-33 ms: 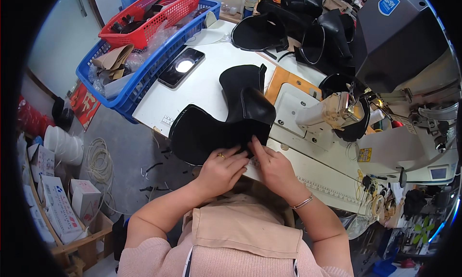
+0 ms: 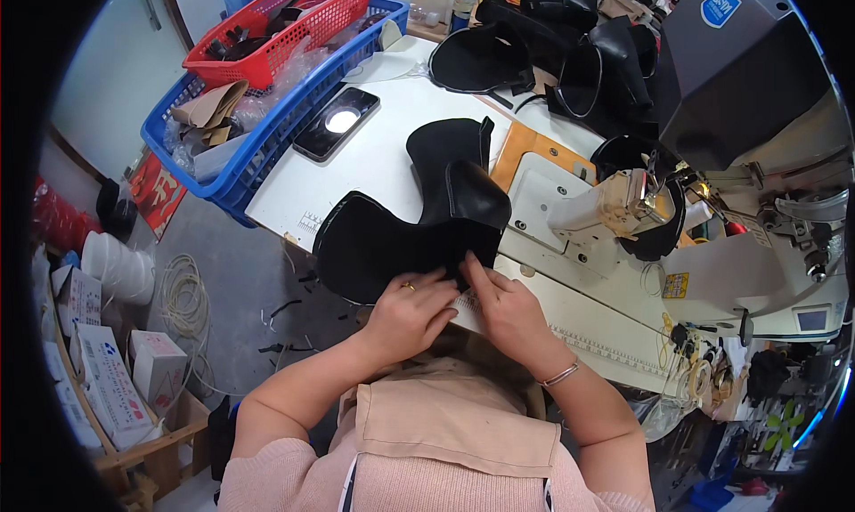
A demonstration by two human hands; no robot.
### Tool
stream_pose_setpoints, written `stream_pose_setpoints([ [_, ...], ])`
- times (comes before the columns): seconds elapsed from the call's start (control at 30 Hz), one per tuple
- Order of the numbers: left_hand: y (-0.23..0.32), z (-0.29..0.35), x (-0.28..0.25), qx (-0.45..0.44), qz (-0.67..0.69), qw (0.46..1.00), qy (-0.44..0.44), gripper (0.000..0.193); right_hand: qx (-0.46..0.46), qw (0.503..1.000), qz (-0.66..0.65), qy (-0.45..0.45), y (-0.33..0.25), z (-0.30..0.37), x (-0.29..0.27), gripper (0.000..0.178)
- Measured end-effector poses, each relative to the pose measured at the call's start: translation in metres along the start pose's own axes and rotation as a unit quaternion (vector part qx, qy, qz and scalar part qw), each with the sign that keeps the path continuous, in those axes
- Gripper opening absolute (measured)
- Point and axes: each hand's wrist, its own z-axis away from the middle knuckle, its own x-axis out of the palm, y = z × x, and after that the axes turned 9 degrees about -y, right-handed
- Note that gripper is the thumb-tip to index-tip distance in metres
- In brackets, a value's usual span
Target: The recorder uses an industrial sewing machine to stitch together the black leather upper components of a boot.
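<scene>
A black boot upper (image 2: 383, 245), with dull fabric showing and a shiny leather part folded up, lies across the near edge of the white sewing table (image 2: 374, 178). My left hand (image 2: 410, 316), a ring on one finger, is closed at the upper's near edge with its fingertips on the fabric. Close beside it my right hand (image 2: 508, 312) grips the same edge, its index finger laid along the fabric. The fingertips almost meet; what lies under them is hidden.
To the right stands a sewing machine (image 2: 623, 209). A phone (image 2: 337, 123) lies by a blue basket (image 2: 214, 184) carrying a red basket (image 2: 240, 69). More black boot pieces (image 2: 579, 76) are heaped at the back. Boxes (image 2: 111, 378) and coiled tubing (image 2: 183, 307) sit at left.
</scene>
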Motion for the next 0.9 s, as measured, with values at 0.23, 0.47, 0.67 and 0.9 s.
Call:
stream_pose_setpoints([
  [0.23, 0.003, 0.0, -0.008, -0.051, -0.073, 0.987, -0.135, 0.077, -0.024, 0.997, 0.072, 0.007, -0.001, 0.003, -0.002, 0.062],
  [0.47, -0.001, 0.025, -0.01, 0.078, -0.209, 0.975, -0.006, 0.041, -0.051, 0.997, -0.021, 0.046, -0.025, 0.027, 0.015, 0.066],
  [0.67, 0.019, 0.001, -0.04, 0.023, -0.149, 0.988, -0.03, 0.026, -0.029, 0.986, 0.04, 0.157, -0.035, 0.015, 0.014, 0.064],
  [0.9, 0.082, -0.087, -0.193, -0.05, 0.083, 0.972, -0.213, 0.018, -0.118, 0.96, -0.098, 0.235, -0.063, 0.004, -0.132, 0.069],
])
